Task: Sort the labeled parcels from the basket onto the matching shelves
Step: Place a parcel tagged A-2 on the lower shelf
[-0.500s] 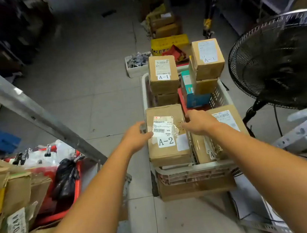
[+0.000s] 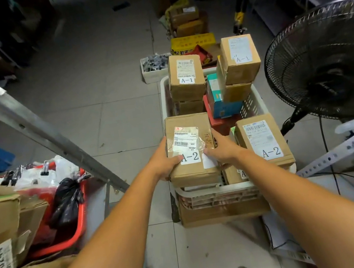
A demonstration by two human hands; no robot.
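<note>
Extended both forearms forward and down over the near end of the basket [image 2: 216, 190]. Gripped the left edge of the held box [image 2: 194, 174] with the left hand [image 2: 164, 160], with the thumb laid on the top face touching the lower sticker and the fingers wrapped down the side, out of sight. Gripped the right edge with the right hand [image 2: 221, 148], with the thumb on the top face beside a small blank sticker and the fingers curled down the side. Held the box flat, label up, at 7 o'clock of the basket's middle. Could not tell whether it was lifted clear or resting on the contents.

Read "A-2" on the white sticker near the front edge. Read "MX" and "MXRC" beside a barcode on the shipping label above it. Could not read the smaller print.

Noted plain brown cardboard, an oblong shape, and wrinkled clear tape at the label's right edge.

Found a second box [image 2: 263, 142] marked "A-2" at 3 o'clock of the held box, just beside the right hand. Found two boxes marked "A-1" [image 2: 186, 78] [image 2: 240, 59] at 12 and 1 o'clock, stacked on other boxes at the far end. Read "024A" on a carton [image 2: 0, 260] at 8 o'clock.
</note>
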